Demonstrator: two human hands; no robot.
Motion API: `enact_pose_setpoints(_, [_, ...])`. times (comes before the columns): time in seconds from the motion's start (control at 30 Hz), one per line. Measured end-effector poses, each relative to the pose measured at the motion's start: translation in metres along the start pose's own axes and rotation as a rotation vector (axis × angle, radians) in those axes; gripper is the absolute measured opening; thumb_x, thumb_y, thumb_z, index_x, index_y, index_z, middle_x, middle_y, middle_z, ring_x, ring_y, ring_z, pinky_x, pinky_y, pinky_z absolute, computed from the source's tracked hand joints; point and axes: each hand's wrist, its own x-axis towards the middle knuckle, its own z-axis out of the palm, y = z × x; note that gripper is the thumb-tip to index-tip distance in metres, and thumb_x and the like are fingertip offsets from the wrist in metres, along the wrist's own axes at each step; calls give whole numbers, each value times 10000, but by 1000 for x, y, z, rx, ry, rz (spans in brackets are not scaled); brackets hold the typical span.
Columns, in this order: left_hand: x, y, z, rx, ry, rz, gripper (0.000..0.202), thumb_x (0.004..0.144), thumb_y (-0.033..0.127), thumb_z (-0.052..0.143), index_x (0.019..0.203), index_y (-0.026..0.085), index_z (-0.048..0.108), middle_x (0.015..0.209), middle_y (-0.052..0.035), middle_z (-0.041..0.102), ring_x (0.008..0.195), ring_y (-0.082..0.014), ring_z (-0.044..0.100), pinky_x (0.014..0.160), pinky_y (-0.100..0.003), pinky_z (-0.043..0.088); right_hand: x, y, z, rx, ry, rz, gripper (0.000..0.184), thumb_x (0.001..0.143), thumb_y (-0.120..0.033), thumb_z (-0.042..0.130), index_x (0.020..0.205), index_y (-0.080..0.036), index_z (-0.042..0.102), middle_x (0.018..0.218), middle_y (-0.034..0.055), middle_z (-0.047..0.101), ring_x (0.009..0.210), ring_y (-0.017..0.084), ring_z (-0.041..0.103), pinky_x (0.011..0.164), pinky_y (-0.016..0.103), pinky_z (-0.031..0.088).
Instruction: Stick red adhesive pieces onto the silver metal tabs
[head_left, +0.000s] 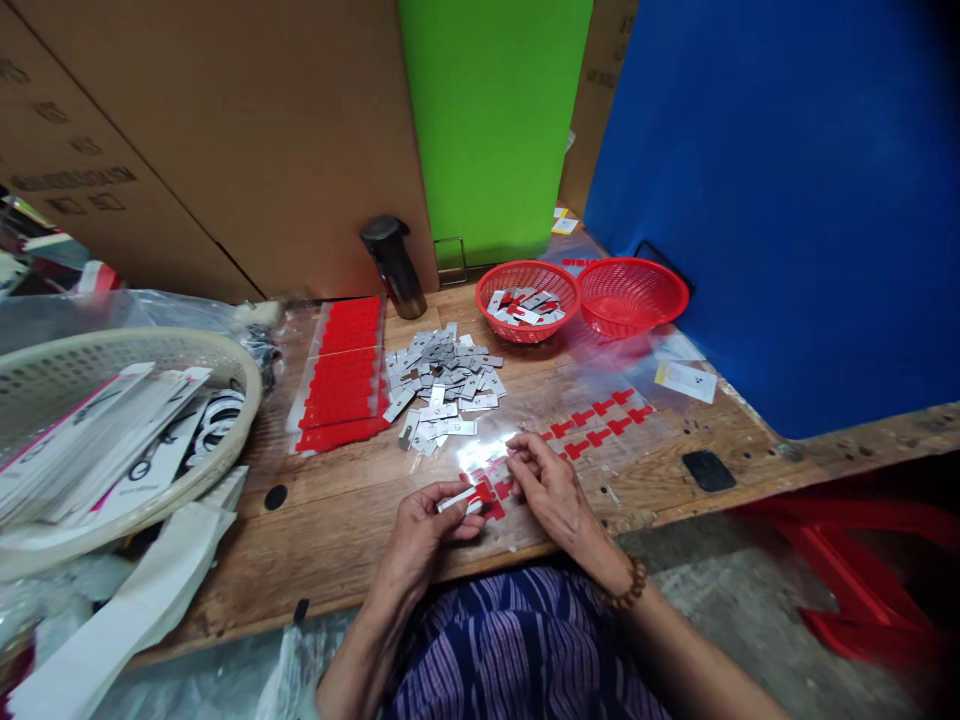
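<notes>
My left hand (416, 525) is closed on a small metal plate (454, 501), pinched between thumb and fingers. Red film shows at the plate's right end. My right hand (555, 492) has its thumb and index finger pressed together, just right of the plate; anything between them is too small to make out. Beneath and beside both hands lies a clear sheet (634, 440) bearing rows of red T-shaped stickers (598, 437). Beyond my left hand is a loose pile of similar metal plates (442, 375).
Stacked red sticker sheets (345, 365) lie left of the pile, near a dark bottle (396, 268). One red basket (517, 332) holds plates with red on them; another red basket (634, 300) adjoins it. A large cream basket (251, 375) stands left. A blue panel (780, 220) rises right.
</notes>
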Motion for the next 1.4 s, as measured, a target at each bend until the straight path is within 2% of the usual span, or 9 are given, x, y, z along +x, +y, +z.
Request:
enact_pose_setpoints(0.1, [0,-1,-1,-12,-21,9,362,622,181,744,936,58,611,670,-113,711,541,-140,664,562,-195,536,-5,-4,-1,128,-157,55,183,885,-308,392,914,-186,525,585,-43,505,512,96,522,538,220,429])
enact_pose_setpoints(0.23, [-1,0,-1,-6,-65,21,410,602,233,763,947,61,624,631,-91,701,552,-143,664,571,-196,529,-11,-3,10,266,-307,139,203,818,-339,516,957,-191,517,628,-48,535,493,79,527,482,193,412])
enact_pose_setpoints(0.4, [-7,4,0,32,-61,38,431,593,279,765,937,62,623,610,-83,696,537,-133,654,549,-181,508,-9,0,20,408,-350,197,162,746,-295,590,835,-182,515,598,-61,519,464,68,499,464,190,380])
enact_pose_setpoints(0.67, [-8,3,-2,41,-67,54,435,604,285,754,944,62,599,619,-93,701,514,-121,641,538,-184,498,-7,-5,17,532,-380,267,211,723,-355,614,767,-168,528,523,-59,546,433,81,508,508,213,380])
enact_pose_setpoints(0.87, [-4,5,-4,31,-67,62,393,599,288,751,905,80,615,652,-96,709,520,-131,646,548,-204,508,-4,-10,15,433,-416,228,323,857,-452,432,792,-155,541,545,-28,581,500,99,573,577,224,417])
enact_pose_setpoints(1.07, [-7,4,0,107,-69,87,334,612,264,726,871,77,629,533,-58,672,451,-130,622,490,-195,482,0,-8,13,332,-454,235,296,765,-449,573,705,-169,498,547,-58,539,390,62,479,437,188,360])
enact_pose_setpoints(1.2, [-6,-1,0,145,-77,100,270,649,235,689,859,76,628,491,-40,652,422,-123,605,475,-194,471,6,-4,8,286,-588,292,282,775,-421,559,689,-163,485,546,-48,562,352,49,454,385,169,317])
enact_pose_setpoints(1.3, [-3,-4,-2,112,-101,113,281,672,257,676,886,82,626,575,-54,675,498,-134,639,521,-206,489,15,-3,2,231,-676,279,258,788,-392,545,709,-150,508,573,-35,588,362,41,465,388,157,318])
enact_pose_setpoints(1.4, [1,-6,-3,1,-70,134,381,680,309,678,981,97,584,715,-71,687,618,-150,666,593,-234,511,33,-5,-6,158,-689,303,259,773,-391,564,710,-142,524,559,-24,603,344,41,466,368,151,307])
